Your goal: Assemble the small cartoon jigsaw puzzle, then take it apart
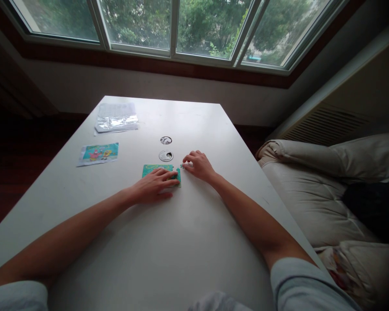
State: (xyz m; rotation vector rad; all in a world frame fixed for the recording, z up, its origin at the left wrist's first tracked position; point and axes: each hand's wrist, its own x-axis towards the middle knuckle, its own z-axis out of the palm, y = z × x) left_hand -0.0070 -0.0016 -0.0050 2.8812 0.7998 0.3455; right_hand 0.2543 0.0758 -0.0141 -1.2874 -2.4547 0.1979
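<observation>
A small green jigsaw puzzle [149, 169] lies flat on the white table [194, 242], with a notch at its upper right corner. My left hand [157, 185] rests flat across its lower part, fingers spread, hiding much of the picture. Just right of the notch, my right hand [197, 165] pinches a small green puzzle piece [182, 166] between thumb and fingertips, apart from the puzzle. Most of that piece is covered by the fingers.
Two round metallic-looking discs [166, 156] lie beyond the puzzle. To the left are a picture sheet [100, 153] with cartoon figures and a clear plastic bag [116, 117] over paper. A beige sofa [311, 190] stands at the right, a window [171, 30] ahead.
</observation>
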